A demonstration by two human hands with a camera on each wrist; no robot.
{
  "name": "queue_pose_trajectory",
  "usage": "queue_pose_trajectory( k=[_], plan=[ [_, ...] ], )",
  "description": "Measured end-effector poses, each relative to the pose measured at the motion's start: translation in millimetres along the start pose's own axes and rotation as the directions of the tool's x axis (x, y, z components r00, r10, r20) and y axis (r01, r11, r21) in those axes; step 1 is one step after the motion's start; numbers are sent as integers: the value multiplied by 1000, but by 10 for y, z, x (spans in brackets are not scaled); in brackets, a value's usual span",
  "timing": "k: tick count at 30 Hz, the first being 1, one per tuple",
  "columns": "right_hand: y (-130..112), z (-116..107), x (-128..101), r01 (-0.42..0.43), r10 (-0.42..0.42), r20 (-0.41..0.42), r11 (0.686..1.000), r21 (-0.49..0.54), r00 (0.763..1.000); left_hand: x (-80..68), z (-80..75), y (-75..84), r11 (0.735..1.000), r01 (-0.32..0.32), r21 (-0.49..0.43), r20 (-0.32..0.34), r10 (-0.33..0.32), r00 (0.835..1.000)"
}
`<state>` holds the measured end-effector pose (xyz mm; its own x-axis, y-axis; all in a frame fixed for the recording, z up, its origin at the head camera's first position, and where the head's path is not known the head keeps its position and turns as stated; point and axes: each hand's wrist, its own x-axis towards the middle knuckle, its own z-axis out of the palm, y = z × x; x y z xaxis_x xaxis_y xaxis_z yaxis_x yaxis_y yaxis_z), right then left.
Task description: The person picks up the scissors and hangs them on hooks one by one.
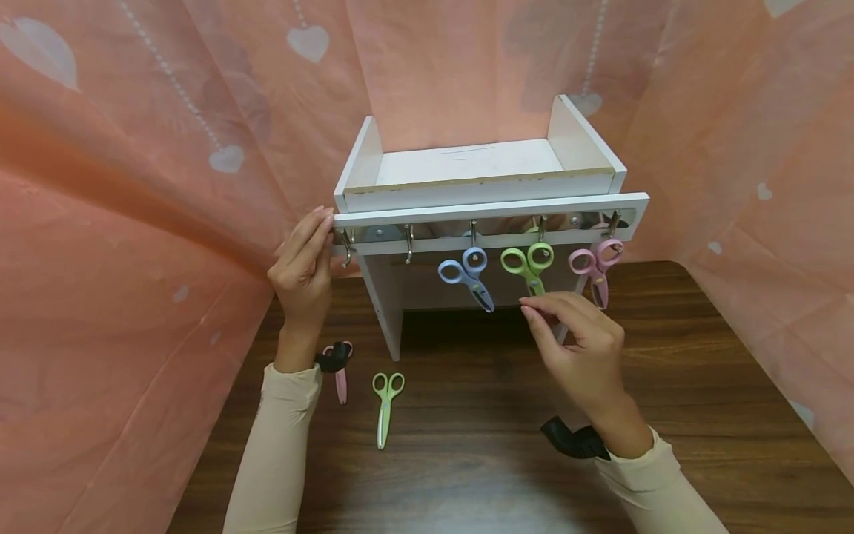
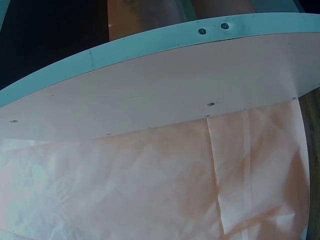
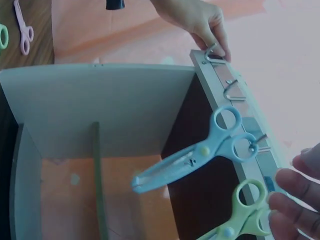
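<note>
Three curved metal hooks (image 1: 474, 233) on a smooth white rail (image 1: 434, 217) carry oval-looped plastic: pastel-blue scissors (image 1: 472, 282), lime-green scissors (image 1: 532, 278) and pink scissors (image 1: 597, 276). The left hand (image 1: 305, 271) grips the rail's end; the right hand (image 1: 580, 337), loosely bent and apparently empty, is close beside the lime-green pair, hanging tip-down. Slim green scissors (image 1: 385, 404) and partly hidden rose scissors (image 1: 342, 387) lie on dark wood-grain tabletop (image 1: 460, 430).

One wide view, two close ones

The head view looks forward and down from above, taking in the whole rack (image 1: 494, 209), left hand (image 1: 305, 267) and right hand (image 1: 577, 341). The left wrist view faces a panel (image 2: 150, 90) close up, curtain (image 2: 125, 185) beyond. The right wrist view looks near-on across the rack towards the left hand; it shares the hanging blue scissors (image 3: 197, 154) and green scissors (image 3: 243, 212) with the head view.
</note>
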<state>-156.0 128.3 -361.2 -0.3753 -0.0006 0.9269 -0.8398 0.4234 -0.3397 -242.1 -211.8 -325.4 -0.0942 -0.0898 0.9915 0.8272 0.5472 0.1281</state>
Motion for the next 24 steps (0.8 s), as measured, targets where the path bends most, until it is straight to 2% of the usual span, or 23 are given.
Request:
queue_pose_trajectory(
  k=[11, 19, 24],
  plan=[
    [-105, -98, 244, 60, -49, -132, 995, 78, 990, 20, 8, 54, 1000, 5, -6, -8, -5, 1000],
    [-56, -165, 438, 86, -72, -284, 995, 40, 956, 41, 25, 83, 1000, 1, -12, -12, -2, 1000],
    [-9, -203, 508, 68, -56, -320, 997, 25, 946, 37, 23, 103, 1000, 1, 7, -21, -1, 1000]
  ],
)
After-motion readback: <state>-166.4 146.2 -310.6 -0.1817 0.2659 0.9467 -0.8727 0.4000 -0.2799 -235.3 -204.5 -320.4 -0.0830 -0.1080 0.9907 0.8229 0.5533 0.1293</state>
